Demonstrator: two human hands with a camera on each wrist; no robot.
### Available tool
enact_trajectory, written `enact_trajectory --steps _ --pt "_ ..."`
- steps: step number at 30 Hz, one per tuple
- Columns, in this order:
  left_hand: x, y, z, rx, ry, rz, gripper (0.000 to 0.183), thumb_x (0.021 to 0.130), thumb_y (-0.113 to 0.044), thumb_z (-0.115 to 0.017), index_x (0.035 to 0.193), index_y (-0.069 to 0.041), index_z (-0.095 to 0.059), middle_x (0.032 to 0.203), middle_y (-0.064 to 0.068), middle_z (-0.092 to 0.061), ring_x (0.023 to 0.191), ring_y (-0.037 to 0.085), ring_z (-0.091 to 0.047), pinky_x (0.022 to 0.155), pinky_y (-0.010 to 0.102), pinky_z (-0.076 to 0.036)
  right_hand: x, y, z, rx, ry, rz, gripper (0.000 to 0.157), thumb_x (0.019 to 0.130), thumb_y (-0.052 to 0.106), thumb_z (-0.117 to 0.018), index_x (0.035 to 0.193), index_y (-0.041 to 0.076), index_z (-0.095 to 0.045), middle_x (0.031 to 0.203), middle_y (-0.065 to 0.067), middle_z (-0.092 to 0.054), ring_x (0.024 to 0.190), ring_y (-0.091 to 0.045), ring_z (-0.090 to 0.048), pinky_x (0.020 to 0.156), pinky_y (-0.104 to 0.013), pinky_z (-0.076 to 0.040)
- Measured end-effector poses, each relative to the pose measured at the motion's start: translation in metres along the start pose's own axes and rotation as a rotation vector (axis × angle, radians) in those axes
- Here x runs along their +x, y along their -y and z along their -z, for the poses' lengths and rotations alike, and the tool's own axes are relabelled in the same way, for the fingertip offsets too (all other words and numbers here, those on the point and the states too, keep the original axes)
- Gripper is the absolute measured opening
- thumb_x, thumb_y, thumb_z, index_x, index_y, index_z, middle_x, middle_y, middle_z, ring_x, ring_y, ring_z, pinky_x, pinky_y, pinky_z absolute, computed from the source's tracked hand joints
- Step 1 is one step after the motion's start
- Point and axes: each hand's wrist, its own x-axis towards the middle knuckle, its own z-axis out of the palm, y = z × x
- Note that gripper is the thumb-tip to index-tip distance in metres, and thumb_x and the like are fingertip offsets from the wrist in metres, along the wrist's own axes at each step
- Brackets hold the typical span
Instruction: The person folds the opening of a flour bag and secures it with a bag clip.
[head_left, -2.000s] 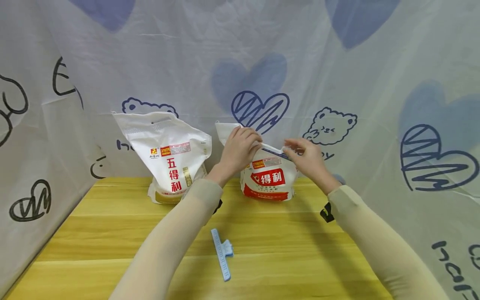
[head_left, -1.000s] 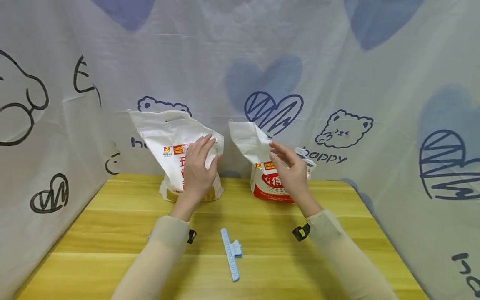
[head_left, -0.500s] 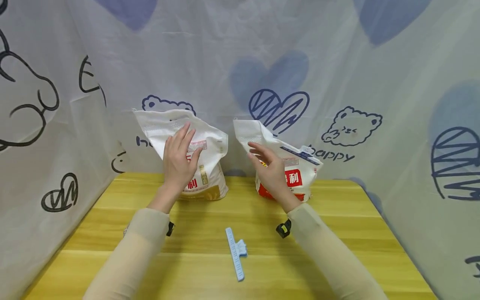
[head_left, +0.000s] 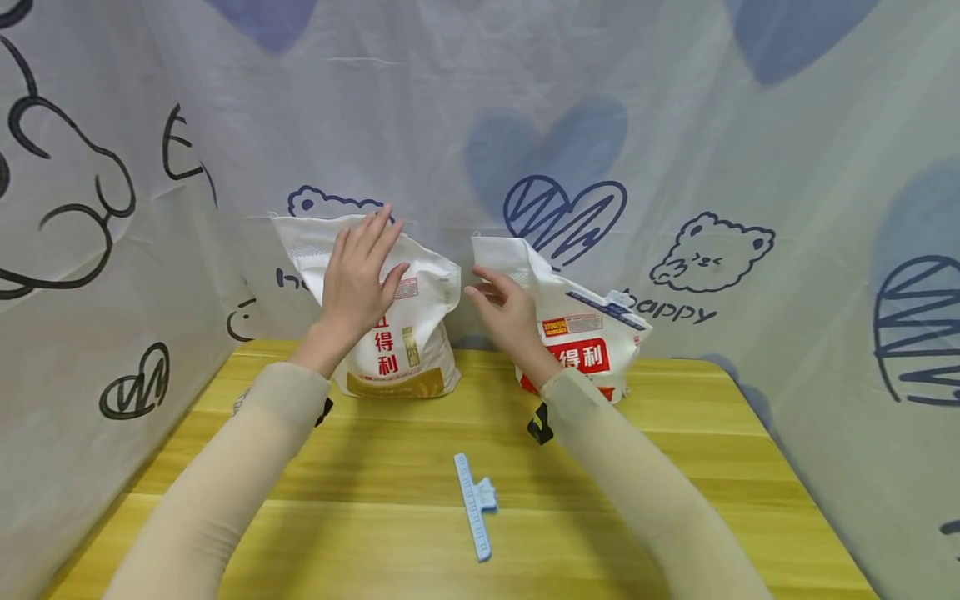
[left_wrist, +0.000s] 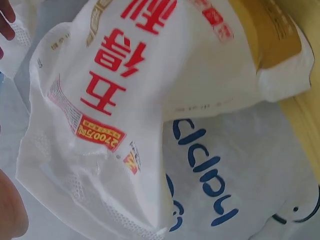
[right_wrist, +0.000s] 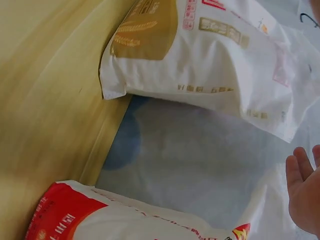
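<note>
Two white flour bags stand side by side in the head view. The left flour bag [head_left: 420, 350], gold at its base, has its top upright and leaning left. My left hand [head_left: 356, 275] is before its upper part, fingers straight; touching cannot be told. My right hand [head_left: 510, 315], fingers loosely bent and holding nothing, is near the left edge of the red-based right flour bag [head_left: 585, 333]. That bag's top slopes down rightward, with a pale clip [head_left: 619, 298] at its right end. In the right wrist view the right hand [right_wrist: 305, 197] appears at the lower right.
A light blue sealing clip [head_left: 474, 508] lies on the wooden table [head_left: 375, 533], in front of the bags and between my forearms. Behind and beside the table hangs a pale curtain [head_left: 420, 125] with hearts and bears.
Both hands have left the right flour bag's folded top. The left hand went over to the left bag and rose along it; the right hand moved left towards the gap between the bags.
</note>
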Motion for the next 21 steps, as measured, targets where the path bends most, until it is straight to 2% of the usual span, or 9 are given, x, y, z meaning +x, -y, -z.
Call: enact_trajectory --steps 8,17,21 --pt "0.018 0.013 0.001 0.072 0.092 -0.064 0.060 0.096 -0.015 -0.074 0.150 -0.003 -0.052 0.162 0.015 -0.043 0.147 0.038 -0.041 0.127 0.055 -0.022 0.021 -0.010 -0.010 -0.127 0.038 -0.054 0.042 0.101 0.013 -0.068 0.141 0.001 -0.062 0.140 -0.014 -0.065 0.122 -0.031 -0.067 0.104 -0.035 -0.055" --pt "0.032 0.019 -0.001 0.175 0.254 -0.013 0.059 0.099 -0.021 -0.072 0.152 -0.007 -0.051 0.166 0.010 -0.038 0.152 0.034 -0.035 0.127 0.055 -0.021 0.037 -0.017 -0.022 -0.197 0.125 -0.102 0.046 0.105 0.013 -0.062 0.149 0.004 -0.054 0.151 -0.010 -0.057 0.127 -0.029 -0.064 0.106 -0.035 -0.053" --pt "0.037 0.018 -0.005 0.195 0.304 -0.020 0.058 0.100 -0.022 -0.072 0.152 -0.008 -0.051 0.164 0.011 -0.040 0.152 0.034 -0.035 0.128 0.054 -0.020 0.040 -0.021 -0.026 -0.239 0.147 -0.128 0.047 0.106 0.015 -0.060 0.152 0.007 -0.052 0.153 -0.010 -0.055 0.126 -0.029 -0.064 0.106 -0.036 -0.054"
